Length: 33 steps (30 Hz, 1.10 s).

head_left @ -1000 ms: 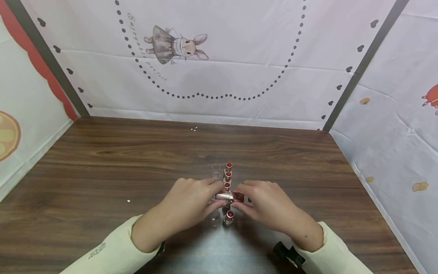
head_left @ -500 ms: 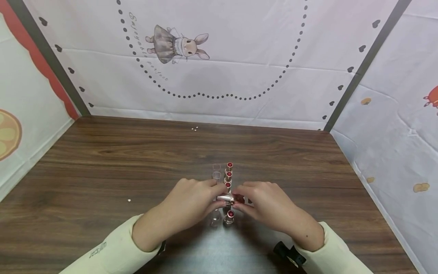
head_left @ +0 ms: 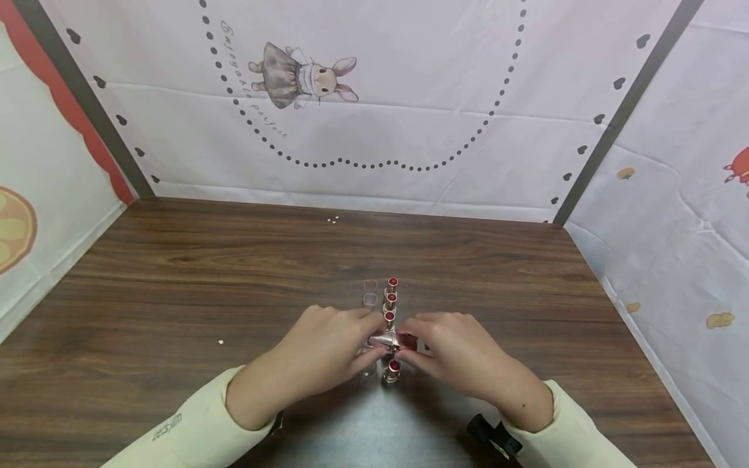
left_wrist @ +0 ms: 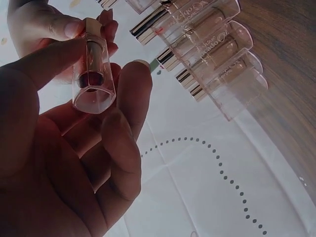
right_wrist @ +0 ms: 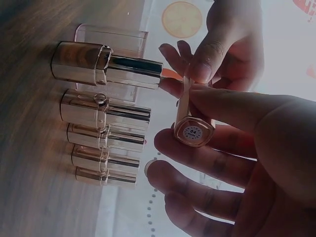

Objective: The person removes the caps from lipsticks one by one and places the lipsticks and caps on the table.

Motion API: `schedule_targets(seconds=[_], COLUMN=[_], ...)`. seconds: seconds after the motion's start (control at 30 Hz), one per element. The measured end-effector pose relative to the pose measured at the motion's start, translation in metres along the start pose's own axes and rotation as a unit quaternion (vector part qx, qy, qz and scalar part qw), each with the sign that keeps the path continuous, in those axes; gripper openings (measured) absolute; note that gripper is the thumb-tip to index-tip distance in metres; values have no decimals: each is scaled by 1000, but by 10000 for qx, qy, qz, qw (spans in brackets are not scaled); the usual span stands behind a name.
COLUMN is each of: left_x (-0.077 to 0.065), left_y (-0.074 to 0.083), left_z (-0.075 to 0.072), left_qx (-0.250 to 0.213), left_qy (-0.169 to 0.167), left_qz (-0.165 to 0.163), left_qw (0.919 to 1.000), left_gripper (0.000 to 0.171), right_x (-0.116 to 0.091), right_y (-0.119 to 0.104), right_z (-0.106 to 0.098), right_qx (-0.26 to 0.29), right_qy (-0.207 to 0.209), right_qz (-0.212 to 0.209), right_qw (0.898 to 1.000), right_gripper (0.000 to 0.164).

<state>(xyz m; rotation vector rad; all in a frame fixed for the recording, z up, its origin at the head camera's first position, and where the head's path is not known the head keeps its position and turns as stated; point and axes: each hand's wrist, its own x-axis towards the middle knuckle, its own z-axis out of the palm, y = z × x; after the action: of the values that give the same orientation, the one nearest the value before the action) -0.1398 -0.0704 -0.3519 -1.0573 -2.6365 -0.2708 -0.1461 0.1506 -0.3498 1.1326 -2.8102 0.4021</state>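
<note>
Both hands meet over the table around one lipstick (head_left: 383,339), held sideways between them. My left hand (head_left: 332,341) pinches its clear cap (left_wrist: 94,102) between thumb and fingers. Inside that cap the dark red lipstick tip shows in the left wrist view. My right hand (head_left: 459,343) grips the shiny base (right_wrist: 192,132), whose end carries a round "04" label. Beneath and around the hands stands a row of upright uncapped lipsticks (head_left: 392,298) with red tips. Left of the row are several clear caps (head_left: 370,299), partly hidden by my left hand.
The brown wooden table (head_left: 234,260) ends at a printed cloth wall (head_left: 398,130) at the back, with cloth at both sides. Small white bits (head_left: 332,221) lie near the back edge, and another white bit (head_left: 220,342) lies left of my left hand.
Over the last half second the fingertips and the held lipstick have shifted slightly toward the near side, covering more of the nearest clear cap. Both hands keep their hold; the row stands unchanged.
</note>
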Motion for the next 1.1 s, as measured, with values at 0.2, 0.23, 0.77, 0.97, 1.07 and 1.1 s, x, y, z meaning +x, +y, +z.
schedule_targets(seconds=[0.2, 0.23, 0.77, 0.97, 1.07, 1.1], left_x=[0, 0, -1, -1, -1, 0], left_y=[-1, -1, 0, 1, 1, 1], left_z=[-1, -1, -1, -2, -2, -2], left_qx=[-13, -11, 146, 61, 89, 95], left_qy=[-18, -25, -277, -340, -349, -344], left_qz=[14, 21, 190, 148, 128, 126], left_qw=[10000, 10000, 9993, 9993, 9993, 9993], left_gripper=[23, 22, 24, 26, 28, 28], right_x=[0, 0, 0, 0, 0, 0], right_y=[-1, -1, 0, 0, 0, 0], right_z=[1, 1, 2, 2, 2, 2], right_qx=[-5, -12, -73, -151, -153, -144], right_qy=[30, 37, -121, -35, 28, 41], right_qz=[-27, -32, -313, -252, -238, -233], right_qw=[10000, 10000, 9994, 9996, 9996, 9996], right_gripper=[14, 15, 18, 17, 18, 17])
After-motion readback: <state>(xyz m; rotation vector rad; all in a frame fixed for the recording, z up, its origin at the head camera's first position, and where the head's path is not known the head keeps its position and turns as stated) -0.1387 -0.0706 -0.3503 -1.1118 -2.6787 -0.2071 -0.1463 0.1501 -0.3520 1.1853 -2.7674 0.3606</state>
